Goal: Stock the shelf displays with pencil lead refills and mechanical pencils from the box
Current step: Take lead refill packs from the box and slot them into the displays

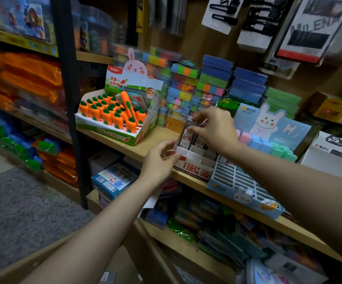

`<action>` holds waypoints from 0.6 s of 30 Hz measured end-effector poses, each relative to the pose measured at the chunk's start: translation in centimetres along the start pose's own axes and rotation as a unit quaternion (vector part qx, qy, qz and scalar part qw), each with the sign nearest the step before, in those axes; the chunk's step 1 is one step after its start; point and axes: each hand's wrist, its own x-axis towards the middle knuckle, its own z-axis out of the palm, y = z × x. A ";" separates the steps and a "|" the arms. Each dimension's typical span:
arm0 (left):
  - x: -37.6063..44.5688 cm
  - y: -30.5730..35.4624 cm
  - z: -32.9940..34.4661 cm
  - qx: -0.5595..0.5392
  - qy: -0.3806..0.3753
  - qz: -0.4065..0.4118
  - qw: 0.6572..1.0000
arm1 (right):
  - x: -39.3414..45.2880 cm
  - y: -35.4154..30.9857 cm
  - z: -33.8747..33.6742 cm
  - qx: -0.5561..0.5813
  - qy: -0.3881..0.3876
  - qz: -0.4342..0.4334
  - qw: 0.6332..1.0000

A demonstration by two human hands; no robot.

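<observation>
Left hand pinches display box left wall at shelf front edge; right hand pinches upright lead refill case.

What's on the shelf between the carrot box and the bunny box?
In the head view, the small white lead refill box, with both hands on it.

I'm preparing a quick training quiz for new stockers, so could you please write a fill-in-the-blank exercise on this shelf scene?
1. The right hand pinches a slim lead refill case above the white and red cardboard display box, while the ____ hand steadies that box.
2. The orange erasers left of it are shaped like ____.
3. The pale blue card behind the pastel blocks shows a cartoon ____.

Missing words: left; carrots; rabbit
</observation>
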 end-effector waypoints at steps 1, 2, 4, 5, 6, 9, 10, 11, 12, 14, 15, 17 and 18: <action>-0.1 -0.1 0.0 0.000 -0.001 0.002 1.000 | -0.2 0.0 0.2 -0.007 -0.003 -0.001 1.000; -0.1 -0.2 0.0 0.003 -0.002 0.004 1.000 | -0.4 0.0 0.3 -0.013 -0.006 -0.004 1.000; -0.3 -0.4 0.0 0.002 -0.005 0.001 1.000 | -0.8 -0.2 0.4 -0.026 -0.012 -0.008 1.000; -0.5 -0.5 0.0 -0.004 -0.009 -0.002 1.000 | -0.9 -0.3 0.3 -0.028 -0.016 -0.008 0.999; -0.8 -0.6 -0.1 -0.011 -0.015 -0.003 1.000 | -0.9 -0.4 0.2 -0.028 -0.020 -0.007 0.999; -1.7 -0.7 -0.7 -0.015 -0.023 0.003 1.000 | -1.4 -0.9 -0.9 0.025 -0.010 0.007 1.000; -2.1 -0.8 -1.2 -0.008 -0.017 0.007 1.000 | -1.9 -1.3 -1.5 0.073 0.006 0.011 0.997; -2.5 -0.8 -1.9 0.003 -0.005 0.014 1.000 | -2.7 -1.6 -2.0 0.124 0.026 0.008 0.992; -3.2 -1.0 -2.7 0.019 0.009 0.024 0.999 | -3.8 -2.1 -2.3 0.167 0.044 0.000 0.985; -5.1 -1.3 -4.4 0.054 0.032 0.031 0.998 | -6.8 -3.3 -2.4 0.230 0.053 -0.016 0.972; -6.4 -1.5 -5.2 0.080 0.037 0.025 0.996 | -8.6 -4.0 -2.1 0.262 0.042 -0.021 0.964; -8.9 -2.5 -6.7 0.137 0.046 -0.002 0.989 | -12.3 -5.3 -0.6 0.317 -0.023 -0.037 0.947; -10.2 -3.2 -7.5 0.154 0.058 -0.027 0.986 | -14.2 -6.0 0.4 0.332 -0.084 -0.050 0.938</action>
